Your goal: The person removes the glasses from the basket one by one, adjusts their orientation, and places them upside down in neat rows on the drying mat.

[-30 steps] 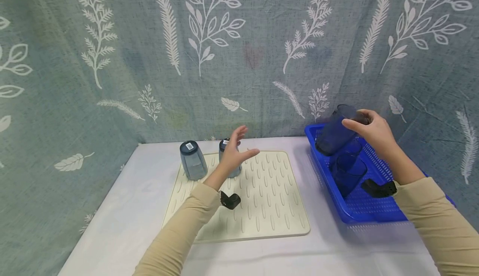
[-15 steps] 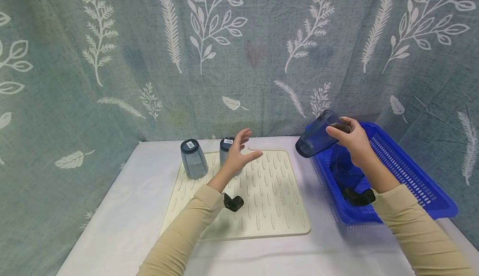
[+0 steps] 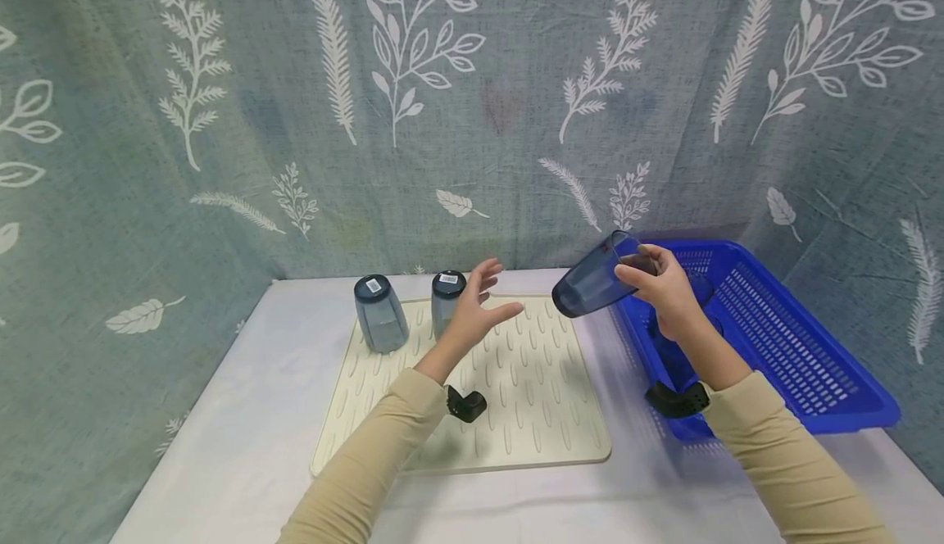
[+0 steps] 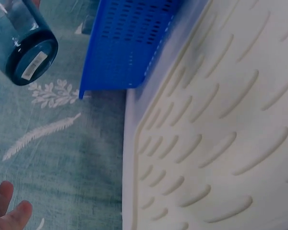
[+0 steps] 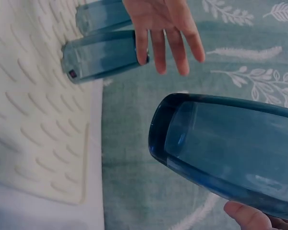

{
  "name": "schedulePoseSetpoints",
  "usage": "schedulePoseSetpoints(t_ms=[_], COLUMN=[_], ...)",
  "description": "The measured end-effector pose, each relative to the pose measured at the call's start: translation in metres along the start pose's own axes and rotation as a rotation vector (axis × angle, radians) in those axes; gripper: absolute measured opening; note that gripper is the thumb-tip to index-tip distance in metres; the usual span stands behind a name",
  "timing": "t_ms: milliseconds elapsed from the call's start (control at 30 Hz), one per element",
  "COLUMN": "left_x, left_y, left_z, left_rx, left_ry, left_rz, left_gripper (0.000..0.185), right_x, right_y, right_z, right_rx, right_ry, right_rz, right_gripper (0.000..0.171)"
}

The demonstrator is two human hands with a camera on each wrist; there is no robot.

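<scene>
Fingers of the right hand (image 3: 664, 290) curl round a tilted blue tumbler (image 3: 590, 284), held right of centre above the gap between the cream drying mat (image 3: 516, 413) and the blue basket (image 3: 796, 347). A white sticker sits on its base, print unreadable. The left hand (image 3: 475, 310) hovers spread, holding nothing, beside two upturned tumblers (image 3: 379, 313) with similar stickers.

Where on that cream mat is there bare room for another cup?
The drying mat is bare across its middle, right side and near edge, up to the blue basket. Its far left corner is crowded: two upturned cups stand there, with the left hand hovering just beside them.
</scene>
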State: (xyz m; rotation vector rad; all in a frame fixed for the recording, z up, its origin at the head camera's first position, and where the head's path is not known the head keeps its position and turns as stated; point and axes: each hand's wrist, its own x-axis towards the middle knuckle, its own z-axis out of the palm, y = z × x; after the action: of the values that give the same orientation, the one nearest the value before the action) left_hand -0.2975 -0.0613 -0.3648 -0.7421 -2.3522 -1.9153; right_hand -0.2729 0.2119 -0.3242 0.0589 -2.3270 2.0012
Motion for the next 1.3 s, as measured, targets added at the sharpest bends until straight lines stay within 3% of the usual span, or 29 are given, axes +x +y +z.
schedulePoseSetpoints(t_ms=[333,900,1300], left_x=[0.0,-0.002,-0.005], left_y=[-0.003,-0.014,-0.017], left_z=[0.007,0.017,0.021], left_rx=[-0.036,-0.139,-0.193], left_ry=[0.001,-0.021,-0.034], left_rz=[-0.012,-0.042,-0.01], left_gripper=[0.072,0.073,0.074], right_x=[-0.001,-0.004,-0.003], right_y=[0.007,0.014,0.015], right_z=[0.015,0.033,0.044], right_rx=[0.116,0.19,0.255], right_ry=[-0.014,-0.039,-0.033], right_rz=[0.01,0.014,0.019], right_gripper=[0.074,0.071,0.069])
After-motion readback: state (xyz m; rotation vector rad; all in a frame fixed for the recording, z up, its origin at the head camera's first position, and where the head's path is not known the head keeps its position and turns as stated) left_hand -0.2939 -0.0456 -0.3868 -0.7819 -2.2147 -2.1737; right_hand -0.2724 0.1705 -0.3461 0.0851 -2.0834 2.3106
